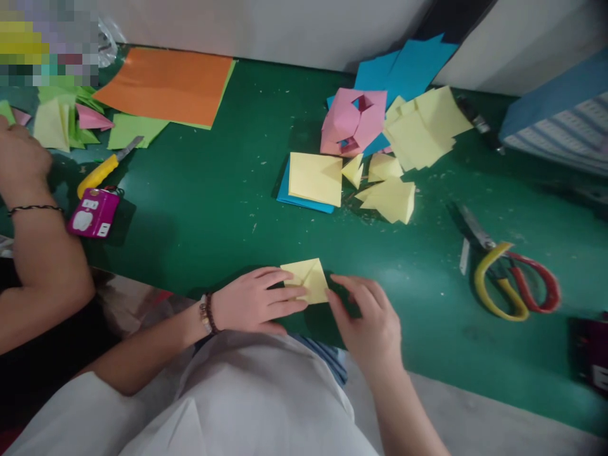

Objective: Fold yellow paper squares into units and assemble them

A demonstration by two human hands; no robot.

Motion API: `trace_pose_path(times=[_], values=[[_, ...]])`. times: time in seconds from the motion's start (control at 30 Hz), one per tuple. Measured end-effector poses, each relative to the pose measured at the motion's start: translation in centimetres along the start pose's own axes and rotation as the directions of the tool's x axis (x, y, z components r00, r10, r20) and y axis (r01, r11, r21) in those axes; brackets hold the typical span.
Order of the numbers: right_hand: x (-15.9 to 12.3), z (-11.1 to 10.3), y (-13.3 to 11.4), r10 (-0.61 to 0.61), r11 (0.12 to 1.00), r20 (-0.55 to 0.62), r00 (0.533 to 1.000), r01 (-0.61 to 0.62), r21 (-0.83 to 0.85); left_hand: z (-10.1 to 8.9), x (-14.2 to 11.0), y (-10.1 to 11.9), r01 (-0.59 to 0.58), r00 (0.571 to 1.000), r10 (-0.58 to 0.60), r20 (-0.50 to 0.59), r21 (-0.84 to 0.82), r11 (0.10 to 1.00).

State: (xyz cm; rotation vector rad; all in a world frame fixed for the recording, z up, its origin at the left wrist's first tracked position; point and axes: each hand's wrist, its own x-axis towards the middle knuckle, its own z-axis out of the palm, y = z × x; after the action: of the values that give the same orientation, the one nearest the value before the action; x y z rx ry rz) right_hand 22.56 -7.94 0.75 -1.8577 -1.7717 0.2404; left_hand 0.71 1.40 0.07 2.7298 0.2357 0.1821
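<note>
A small pale-yellow square of folded paper (317,285) lies near the front edge of the green table, with fold lines across its face. My left hand (259,297) rests flat on its left part, fingers spread and covering that side. At the right edge of the paper is my right hand (373,316), its fingers loosely bent, thumb and forefinger apart. The thumb tip meets the paper's edge or lies just beside it. Beyond them sits a stack of yellow squares (315,179) over blue paper (304,201).
Scissors (515,278) lie to the right. Behind the stack are a pink folded paper shape (354,120), loose yellow sheets (422,130) and blue sheets (403,66). At left are orange paper (171,85), a yellow-handled cutter (99,174), a purple box (94,213) and another person's arm (42,253).
</note>
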Motion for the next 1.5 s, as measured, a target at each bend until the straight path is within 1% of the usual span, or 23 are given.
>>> trace_pose_path(times=[0.07, 0.17, 0.23, 0.3, 0.37, 0.4, 0.43, 0.47, 0.53, 0.57, 0.6, 0.63, 0.7, 0.83, 0.9, 0.93, 1.0, 1.07, 1.13, 1.23, 1.33, 1.4, 1.5], values=[[0.5, -0.2, 0.6, 0.034, 0.998, 0.003, 0.999, -0.034, -0.043, -0.1, 0.0, 0.0, -0.018, 1.0, 0.018, -0.021, 0.018, 1.0], [0.7, 0.0, 0.8, 0.026, 0.999, 0.042, 0.999, -0.025, -0.033, -0.1, 0.0, 0.1, -0.015, 0.999, 0.016, -0.048, 0.012, 1.0], [0.7, 0.2, 0.7, 0.057, 0.998, 0.086, 0.995, -0.059, 0.022, -0.1, 0.1, 0.2, -0.015, 0.997, 0.014, -0.075, -0.015, 1.0], [0.7, 0.3, 0.7, 0.122, 0.983, 0.138, 0.983, -0.139, 0.117, -0.2, 0.2, 0.4, -0.007, 0.994, 0.0, -0.113, -0.06, 0.998], [0.7, 0.4, 0.7, 0.169, 0.962, 0.17, 0.971, -0.2, 0.187, -0.3, 0.5, 0.7, 0.048, 0.985, -0.064, -0.163, -0.101, 0.994], [0.7, 0.4, 0.8, 0.175, 0.96, 0.168, 0.97, -0.206, 0.188, -0.3, 0.8, 0.9, 0.117, 0.973, -0.135, -0.185, -0.11, 0.987], [0.8, 0.4, 0.8, 0.17, 0.967, 0.154, 0.973, -0.194, 0.164, -0.3, 1.1, 1.1, 0.21, 0.951, -0.229, -0.207, -0.109, 0.971], [0.8, 0.3, 0.9, 0.153, 0.978, 0.133, 0.979, -0.17, 0.124, -0.4, 1.4, 1.3, 0.322, 0.914, -0.336, -0.225, -0.1, 0.942], [0.7, 0.3, 1.0, 0.097, 0.994, 0.107, 0.989, -0.103, 0.048, -0.4, 2.2, 1.5, 0.51, 0.824, -0.51, -0.246, -0.07, 0.857], [0.7, 0.3, 1.0, 0.065, 0.997, 0.105, 0.992, -0.069, 0.027, -0.3, 2.5, 1.6, 0.562, 0.793, -0.558, -0.244, -0.058, 0.825], [0.7, 0.4, 1.0, 0.037, 0.999, 0.109, 0.993, -0.039, 0.023, -0.3, 2.8, 1.6, 0.589, 0.777, -0.582, -0.24, -0.052, 0.807], [0.6, 0.5, 1.0, 0.018, 0.999, 0.116, 0.993, -0.021, 0.03, -0.2, 3.1, 1.6, 0.598, 0.771, -0.592, -0.233, -0.053, 0.8], [0.6, 0.8, 0.9, 0.023, 0.997, 0.116, 0.993, -0.03, 0.065, 0.0, 3.4, 1.7, 0.596, 0.773, -0.595, -0.222, -0.07, 0.8], [1.2, 1.3, 0.5, 0.127, 0.972, 0.081, 0.989, -0.14, 0.191, 0.1, 3.5, 1.5, 0.591, 0.753, -0.612, -0.24, -0.163, 0.79], [1.9, 1.3, 0.3, 0.133, 0.966, 0.068, 0.989, -0.144, 0.215, 0.0, 3.5, 1.3, 0.588, 0.743, -0.622, -0.248, -0.203, 0.783], [2.2, 1.2, 0.3, 0.104, 0.974, 0.059, 0.993, -0.113, 0.198, 0.0, 3.5, 1.1, 0.586, 0.743, -0.622, -0.249, -0.21, 0.783], [2.9, 1.0, 0.3, -0.023, 0.993, 0.049, 0.999, 0.017, 0.12, -0.2, 3.5, 0.8, 0.579, 0.754, -0.611, -0.241, -0.195, 0.791], [3.4, 0.8, 0.3, -0.172, 0.985, 0.068, 0.983, 0.169, 0.046, -0.2, 3.6, 0.6, 0.576, 0.767, -0.6, -0.229, -0.168, 0.8], [3.8, 0.9, 0.4, -0.258, 0.966, 0.084, 0.962, 0.259, -0.006, -0.1, 3.7, 0.5, 0.575, 0.77, -0.596, -0.228, -0.158, 0.803], [4.2, 1.5, 0.5, -0.264, 0.963, 0.028, 0.964, 0.265, -0.052, 0.0, 4.0, 0.5, 0.561, 0.773, -0.589, -0.236, -0.182, 0.808], [4.6, 1.6, 0.6, -0.234, 0.972, -0.058, 0.971, 0.232, -0.032, 0.2, 4.2, 0.5, 0.539, 0.771, -0.585, -0.25, -0.234, 0.809], [4.7, 1.4, 0.7, -0.238, 0.971, -0.05, 0.97, 0.239, 0.022, 0.2, 4.3, 0.4, 0.532, 0.765, -0.588, -0.262, -0.258, 0.807], [4.6, 1.4, 0.8, -0.277, 0.959, 0.024, 0.96, 0.275, 0.069, 0.4, 4.3, 0.3, 0.521, 0.765, -0.582, -0.276, -0.268, 0.811]])
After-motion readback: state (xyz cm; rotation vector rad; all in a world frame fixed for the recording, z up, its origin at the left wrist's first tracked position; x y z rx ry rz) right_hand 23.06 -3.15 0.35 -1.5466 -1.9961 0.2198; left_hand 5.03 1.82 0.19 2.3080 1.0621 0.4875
